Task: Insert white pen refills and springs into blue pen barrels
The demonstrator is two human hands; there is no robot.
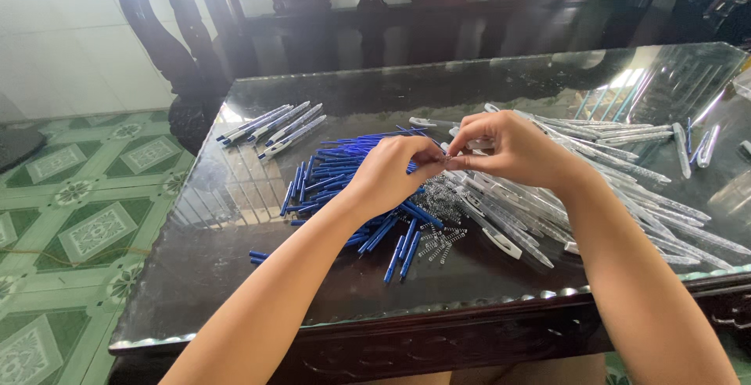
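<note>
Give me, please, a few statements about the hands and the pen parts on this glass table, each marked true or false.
1. Both hands meet above the table, the left hand touching the right hand. True.
2. The blue refills lie in a heap under the left hand. True.
3. The clear pen barrels are stacked on the green tiled floor. False: they lie on the glass table, to the right.
4. Small metal springs lie between the two heaps. True.
5. A row of assembled pens lies at the near right corner. False: it lies far left.
</note>
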